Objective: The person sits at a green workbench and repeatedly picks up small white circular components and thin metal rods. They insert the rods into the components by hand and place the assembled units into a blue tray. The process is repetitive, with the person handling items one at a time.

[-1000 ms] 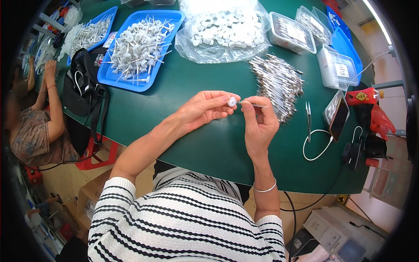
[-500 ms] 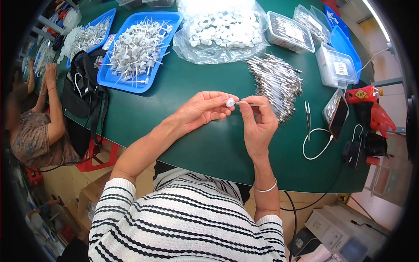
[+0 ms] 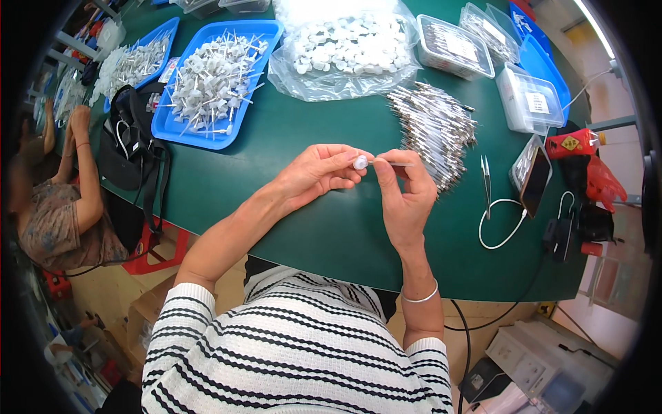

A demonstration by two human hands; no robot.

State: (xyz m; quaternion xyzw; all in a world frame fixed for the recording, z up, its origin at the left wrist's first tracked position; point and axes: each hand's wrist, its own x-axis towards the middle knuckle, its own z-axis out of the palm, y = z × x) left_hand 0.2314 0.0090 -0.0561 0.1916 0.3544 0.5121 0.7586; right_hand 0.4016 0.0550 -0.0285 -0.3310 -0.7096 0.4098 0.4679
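Note:
Over the green table, my left hand (image 3: 318, 172) pinches a small round white cap (image 3: 360, 162) between thumb and fingertips. Just to its right, my right hand (image 3: 407, 193) grips a thin rod (image 3: 398, 164) lying crosswise, its left end at the cap. Whether the rod's tip sits inside the cap is too small to tell. Beyond my right hand lies a pile of thin metal-and-white rods (image 3: 438, 131). A clear plastic bag (image 3: 310, 86) with many loose white caps lies open at the far middle.
At the far left is a blue tray (image 3: 160, 131) of capped rods, beside a black bag (image 3: 124, 152). Clear boxes (image 3: 524, 103), tweezers (image 3: 487, 183), a phone (image 3: 538, 183) and a white cable (image 3: 507, 238) lie right. A co-worker (image 3: 65, 207) sits left.
The rod and my right hand have shifted slightly left, closer to the cap. My left hand keeps its pinch, almost unmoved. The whole view has tilted a little.

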